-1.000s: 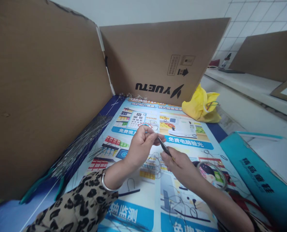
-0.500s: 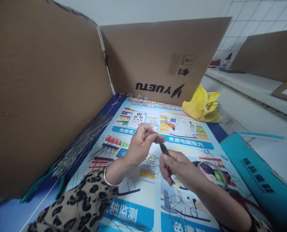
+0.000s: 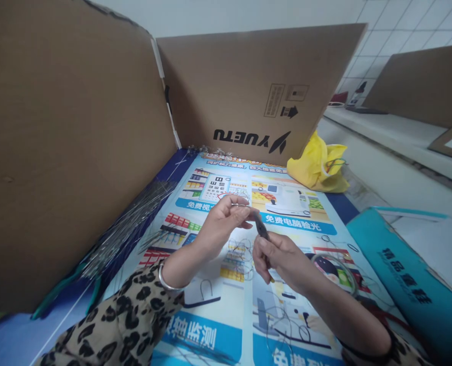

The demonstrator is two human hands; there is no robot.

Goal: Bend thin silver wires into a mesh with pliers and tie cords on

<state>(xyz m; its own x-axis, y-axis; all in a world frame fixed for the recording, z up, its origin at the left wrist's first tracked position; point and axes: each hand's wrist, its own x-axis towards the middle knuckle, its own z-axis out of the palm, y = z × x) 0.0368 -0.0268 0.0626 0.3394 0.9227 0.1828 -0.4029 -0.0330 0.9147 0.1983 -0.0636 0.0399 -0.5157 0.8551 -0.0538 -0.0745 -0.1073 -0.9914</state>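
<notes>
Thin silvery metal wires (image 3: 129, 229) lie bundled on the left. The left hand (image 3: 223, 223) curls its fingers; whether they pinch anything, I can't tell from here. At its fingertips, small dark metal pliers (image 3: 262, 227) point up above the colourful printed sheet (image 3: 248, 305), grasped by the right hand (image 3: 281, 258).

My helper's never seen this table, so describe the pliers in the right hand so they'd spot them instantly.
Find the printed sheet before the upright YUETU cardboard. Over its middle, the right hand holds the pliers, dark nose toward the left hand. Unlike the teal-handled tool lying at far left, they're held up, showing a little yellow.
</notes>
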